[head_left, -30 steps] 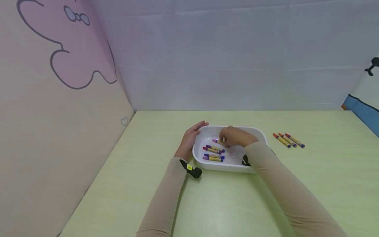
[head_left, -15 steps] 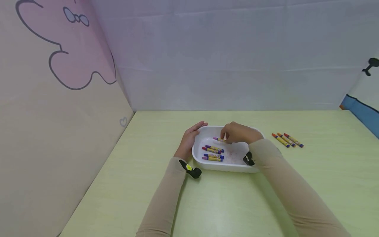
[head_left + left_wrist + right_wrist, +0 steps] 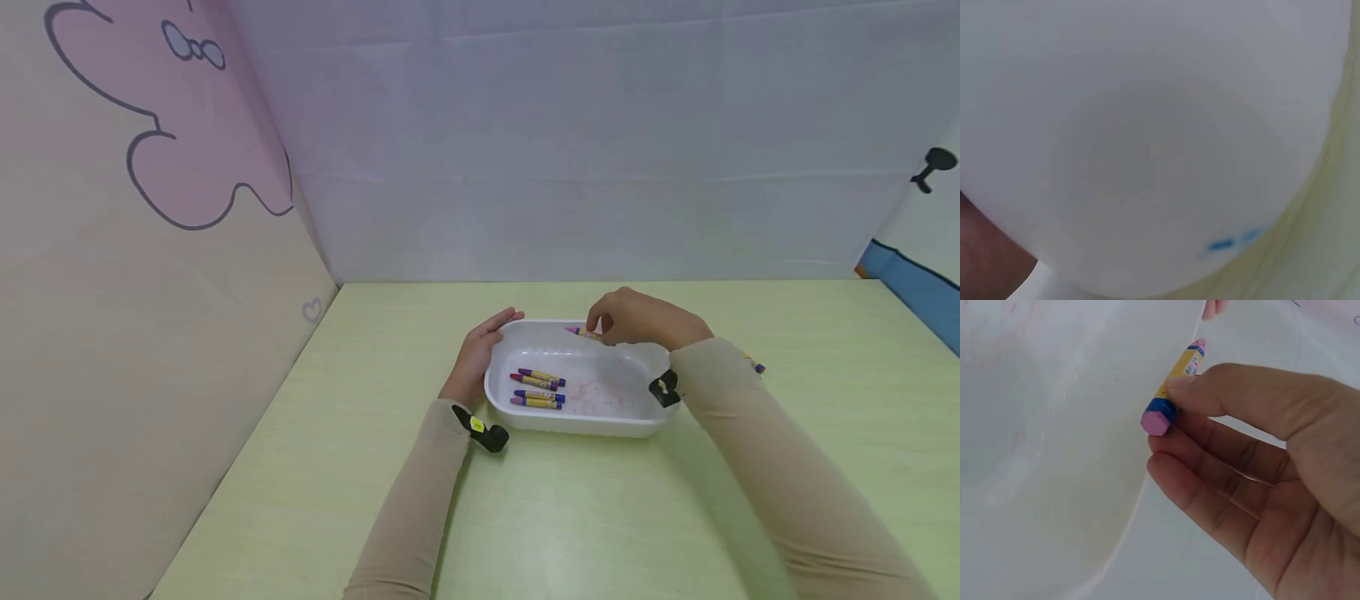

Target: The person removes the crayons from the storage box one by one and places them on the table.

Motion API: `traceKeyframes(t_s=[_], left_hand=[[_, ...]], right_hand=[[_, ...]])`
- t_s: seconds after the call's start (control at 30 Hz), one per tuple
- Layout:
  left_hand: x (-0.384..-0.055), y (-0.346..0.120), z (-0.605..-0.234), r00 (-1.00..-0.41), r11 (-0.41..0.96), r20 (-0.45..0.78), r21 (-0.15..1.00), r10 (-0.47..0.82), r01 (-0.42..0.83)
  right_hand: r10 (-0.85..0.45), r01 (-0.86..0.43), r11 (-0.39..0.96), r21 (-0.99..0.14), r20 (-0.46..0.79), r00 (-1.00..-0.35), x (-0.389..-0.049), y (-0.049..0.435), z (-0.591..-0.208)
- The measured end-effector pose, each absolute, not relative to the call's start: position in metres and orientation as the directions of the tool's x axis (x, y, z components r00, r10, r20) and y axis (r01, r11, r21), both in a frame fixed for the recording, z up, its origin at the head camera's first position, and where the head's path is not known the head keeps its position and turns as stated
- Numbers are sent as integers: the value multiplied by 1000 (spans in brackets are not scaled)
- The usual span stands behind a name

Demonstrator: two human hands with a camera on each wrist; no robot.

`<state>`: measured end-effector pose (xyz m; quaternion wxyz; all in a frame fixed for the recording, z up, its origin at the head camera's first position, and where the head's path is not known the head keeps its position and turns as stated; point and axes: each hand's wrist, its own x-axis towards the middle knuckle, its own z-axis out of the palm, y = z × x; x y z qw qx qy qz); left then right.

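In the head view my right hand point(image 3: 645, 321) pinches a pink crayon point(image 3: 577, 331) over the far rim of a white tray point(image 3: 585, 427). The right wrist view shows the crayon point(image 3: 1172, 384) in its yellow and blue wrapper, between thumb and fingertips, its flat pink end towards the camera. My left hand point(image 3: 472, 358) rests against the tray's left end, fingers straight along the outer wall and thumb at the rim. The left wrist view is mostly the tray's white wall point(image 3: 1160, 156), with part of the hand at lower left. Inside the tray lie several crayons point(image 3: 537, 389), grouped at the left.
Behind the right sleeve, the end of a crayon point(image 3: 756, 365) shows on the pale table point(image 3: 375, 333). A wall covering point(image 3: 562, 167) rises along the table's back edge, and another printed wall point(image 3: 225, 333) stands on the left. Black cameras sit on both wrists.
My right hand has lifted the pink crayon from the tray's floor and moved right and away to the far rim. Its arm now covers most of the crayons on the table. The left hand stays put.
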<state>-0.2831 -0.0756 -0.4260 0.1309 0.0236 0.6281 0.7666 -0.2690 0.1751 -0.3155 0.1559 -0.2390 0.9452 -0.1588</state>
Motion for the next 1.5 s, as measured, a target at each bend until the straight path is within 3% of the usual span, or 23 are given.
traceKeyframes(t_s=[0.57,1.5], left_hand=[[-282,-76,-428,-963,-210,-93,966,252,-148],[-283,-79,-428,-963,-204,-107,966,249,-160]], right_hand=[[-426,-344,844,-411,-125,-896,-252,258,-312],[-226,-145,933,-330,-223,-948,-237,363,-369]])
